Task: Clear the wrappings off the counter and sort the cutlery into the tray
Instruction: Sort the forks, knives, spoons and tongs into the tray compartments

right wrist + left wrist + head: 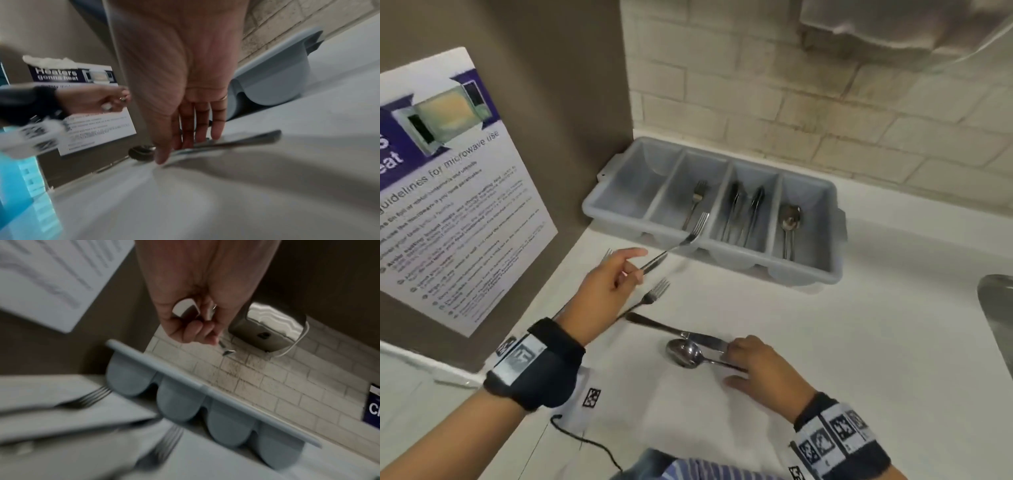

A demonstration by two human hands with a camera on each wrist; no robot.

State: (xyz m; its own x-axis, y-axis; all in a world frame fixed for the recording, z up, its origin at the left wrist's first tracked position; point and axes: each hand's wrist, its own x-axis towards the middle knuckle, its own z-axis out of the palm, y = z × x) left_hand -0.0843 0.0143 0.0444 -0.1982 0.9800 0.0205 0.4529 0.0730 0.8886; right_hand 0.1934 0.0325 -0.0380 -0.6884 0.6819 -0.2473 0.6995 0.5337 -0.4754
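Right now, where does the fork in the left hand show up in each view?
Head: fork left of centre, tines over the grey cutlery tray's front rim.
Left wrist: handle end at top centre, in the left hand's fingers.
Right wrist: only its handle end glints in that hand, at far left.
Shared landmark: the tray.

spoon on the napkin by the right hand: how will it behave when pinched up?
The spoon looks like polished metal, so probably stiff and somewhat slippery. It lies against the knife, so lifting it may nudge that. The napkin beneath looks soft and could shift as the right hand picks the spoon up.
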